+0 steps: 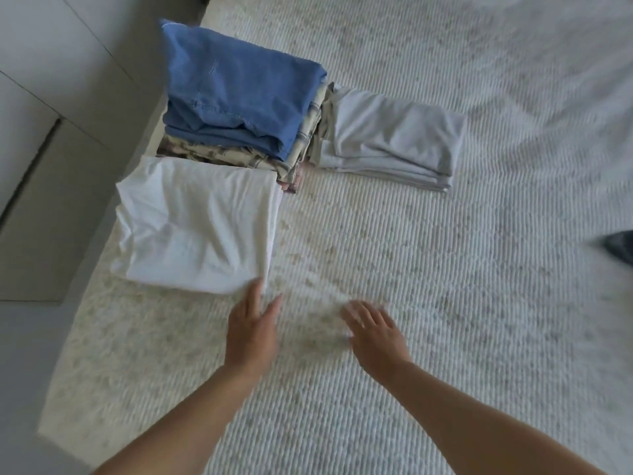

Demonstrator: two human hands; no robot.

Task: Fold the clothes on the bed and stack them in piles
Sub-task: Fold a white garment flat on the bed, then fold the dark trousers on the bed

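Note:
A folded white garment (195, 224) lies near the bed's left edge. Behind it stands a pile with folded blue denim (236, 94) on top of patterned beige clothes (291, 159). To the right of that pile lies a folded pale grey garment (390, 138). My left hand (253, 330) is open, its fingertips at the white garment's near right corner. My right hand (373, 334) is open and hovers over the bedspread, holding nothing and blurred by motion.
The bed's cream ribbed bedspread (445, 303) stretches wide to the right and front. A dark object (620, 246) pokes in at the right edge. Grey floor (27, 354) and white cabinet panels (51, 63) lie to the left of the bed.

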